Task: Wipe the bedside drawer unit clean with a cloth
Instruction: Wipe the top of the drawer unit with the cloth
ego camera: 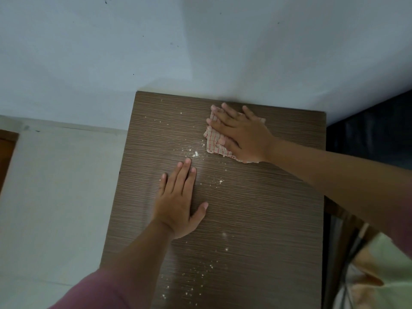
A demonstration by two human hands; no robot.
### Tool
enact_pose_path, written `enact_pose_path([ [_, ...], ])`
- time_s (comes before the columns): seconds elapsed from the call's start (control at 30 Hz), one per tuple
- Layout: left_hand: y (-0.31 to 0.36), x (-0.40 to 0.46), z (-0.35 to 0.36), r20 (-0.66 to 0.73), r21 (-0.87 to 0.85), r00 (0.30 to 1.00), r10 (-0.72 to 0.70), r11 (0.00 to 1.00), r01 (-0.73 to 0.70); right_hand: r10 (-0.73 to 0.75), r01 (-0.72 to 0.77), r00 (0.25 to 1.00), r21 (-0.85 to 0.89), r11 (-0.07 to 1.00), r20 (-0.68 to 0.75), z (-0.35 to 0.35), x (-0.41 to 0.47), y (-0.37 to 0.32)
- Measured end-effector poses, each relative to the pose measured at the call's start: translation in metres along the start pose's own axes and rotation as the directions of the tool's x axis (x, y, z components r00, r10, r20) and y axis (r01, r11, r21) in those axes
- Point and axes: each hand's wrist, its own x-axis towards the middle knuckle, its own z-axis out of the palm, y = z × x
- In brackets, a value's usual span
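Pink sleeve [98, 291] fills the lower left corner, covering the upper part of the left arm, which reaches forward over a brown wood-grain tabletop [256, 230], the top of the bedside drawer unit seen from directly above. Left hand [180, 199] lies flat and open on the surface, palm down, fingers together, grasping nothing; it appears to steady the unit. Right hand [242, 133] reaches in from the right and presses flat, fingers spread, on a small red-and-white checked cloth [215, 144] near the back right of the top, close to the pale blue wall [156, 52]. The cloth is pinned under the palm rather than clenched.

White crumbs or powder [195, 154] are scattered in a loose band from the back of the top, past the left hand's fingertips, down to the near edge, with a thicker sprinkle close to the camera. Wiping seems to be at an early stage, since most of the surface is still speckled. The next move likely calls for sweeping the cloth leftward and toward the near edge, gathering the specks, with the left hand lifted out of the way.

No drawers or other containers are visible, so nothing can be said of their contents. White floor tiles [55, 197] lie to the left; patterned bedding [379, 275] shows at the lower right.
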Motion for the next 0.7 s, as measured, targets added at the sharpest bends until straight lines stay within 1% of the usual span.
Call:
enact_pose_path([
  [0.33,0.001,0.001,0.0,-0.011,0.029,1.0,-0.001,1.0,0.001,0.001,0.0,0.999,0.018,1.0,-0.04,0.008,-0.014,-0.013],
  [0.7,-0.001,0.001,0.003,-0.061,-0.013,0.998,0.027,1.0,-0.028,0.002,-0.001,1.0,0.019,1.0,-0.028,0.022,-0.047,-0.046],
])
